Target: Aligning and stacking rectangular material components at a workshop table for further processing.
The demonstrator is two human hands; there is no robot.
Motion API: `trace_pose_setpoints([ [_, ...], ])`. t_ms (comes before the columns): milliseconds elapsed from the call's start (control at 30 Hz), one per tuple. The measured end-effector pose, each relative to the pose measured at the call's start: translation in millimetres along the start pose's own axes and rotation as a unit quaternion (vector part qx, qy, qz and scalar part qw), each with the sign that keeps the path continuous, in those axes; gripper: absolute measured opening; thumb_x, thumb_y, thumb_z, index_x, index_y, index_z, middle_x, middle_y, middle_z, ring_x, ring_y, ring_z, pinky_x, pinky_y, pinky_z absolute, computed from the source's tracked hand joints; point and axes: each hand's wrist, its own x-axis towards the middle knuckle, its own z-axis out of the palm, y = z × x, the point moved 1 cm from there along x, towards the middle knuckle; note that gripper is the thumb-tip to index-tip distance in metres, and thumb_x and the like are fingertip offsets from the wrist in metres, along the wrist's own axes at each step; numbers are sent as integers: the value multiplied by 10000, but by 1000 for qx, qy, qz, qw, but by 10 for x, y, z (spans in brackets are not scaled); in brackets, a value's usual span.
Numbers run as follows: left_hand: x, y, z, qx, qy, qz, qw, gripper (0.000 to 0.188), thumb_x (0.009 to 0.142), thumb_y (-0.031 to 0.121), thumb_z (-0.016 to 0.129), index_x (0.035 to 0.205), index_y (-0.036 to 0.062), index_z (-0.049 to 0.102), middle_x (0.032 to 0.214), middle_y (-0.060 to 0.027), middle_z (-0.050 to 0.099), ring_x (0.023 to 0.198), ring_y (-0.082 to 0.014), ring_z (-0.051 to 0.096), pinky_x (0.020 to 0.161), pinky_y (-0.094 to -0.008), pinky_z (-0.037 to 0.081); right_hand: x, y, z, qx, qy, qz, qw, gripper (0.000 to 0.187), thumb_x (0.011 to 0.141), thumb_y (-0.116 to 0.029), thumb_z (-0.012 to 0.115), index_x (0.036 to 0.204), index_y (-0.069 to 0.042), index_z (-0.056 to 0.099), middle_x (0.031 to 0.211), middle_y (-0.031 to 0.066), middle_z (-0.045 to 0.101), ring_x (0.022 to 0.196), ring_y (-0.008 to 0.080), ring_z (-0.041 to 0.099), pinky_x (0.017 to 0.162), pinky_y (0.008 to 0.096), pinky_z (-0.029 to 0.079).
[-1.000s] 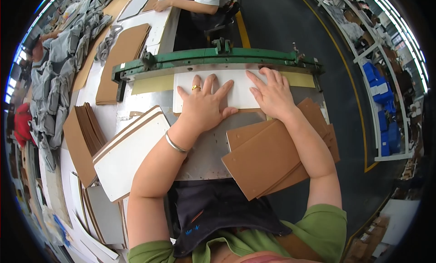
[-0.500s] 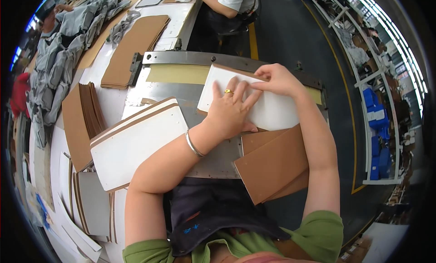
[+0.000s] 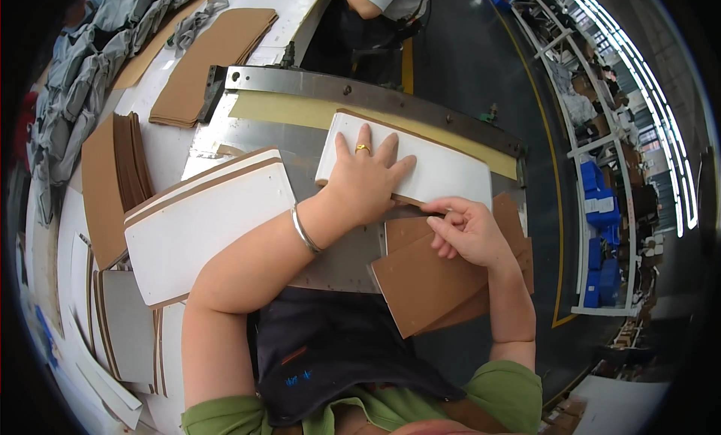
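Observation:
A white board with a brown edge [image 3: 443, 161] lies on a metal plate [image 3: 338, 258] in front of me. My left hand [image 3: 360, 172], with a ring and a bracelet, presses flat on its left part, fingers spread. At the board's near edge is my right hand [image 3: 467, 231], its fingers curled in and the index fingertip touching that edge. Whether anything sits between thumb and finger is hidden. Below the right hand, brown boards [image 3: 432, 277] overlap in a fan. Left of my left forearm rests a stack of white boards with brown edges [image 3: 210, 225].
A metal bar [image 3: 330, 86] with bolts and a yellow strip [image 3: 293, 114] run behind the board. Brown panels [image 3: 218, 63] and a leaning brown stack [image 3: 105, 187] lie to the left, near grey garments [image 3: 90, 60]. A person [image 3: 383, 3] sits beyond; shelving with blue bins [image 3: 599, 202] stands right.
My right hand has moved from the board's far edge to its near edge. My left hand stays on the board, its fingers now further apart. The whole view has shifted slightly.

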Motion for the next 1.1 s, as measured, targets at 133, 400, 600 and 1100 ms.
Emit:
trace_pose_setpoints([
  [133,18,80,-128,20,-24,-41,999,869,745,646,667,1452,228,384,1507,-155,333,1343,-531,322,995,-695,327,218,21,-187,-292,68,-177,937,233,928,-193,619,1117,-66,670,1095,136,662,926,224,654,754,340,525],
  [400,229,-342,27,13,33,-51,998,672,851,585,583,1429,275,437,1500,-124,366,1358,-508,323,1016,-663,320,838,502,-175,-559,139,-234,783,463,976,-372,480,1408,-205,481,1481,134,406,1366,359,371,1079,518,328],
  [600,271,-347,-31,-8,5,-71,997,595,886,542,565,1407,273,461,1398,-110,432,1343,-359,385,1000,-655,312,870,500,-159,-532,175,-261,786,433,967,-344,501,1384,-229,519,1381,133,458,1293,306,420,1044,481,336],
  [1100,112,-313,-217,2,-13,-21,1000,584,884,473,615,1397,227,484,1357,-125,479,1271,-352,462,1023,-514,389,1205,-22,-208,-341,1,-228,912,538,773,-346,751,1248,-140,608,1228,111,535,1182,283,513,982,396,432],
])
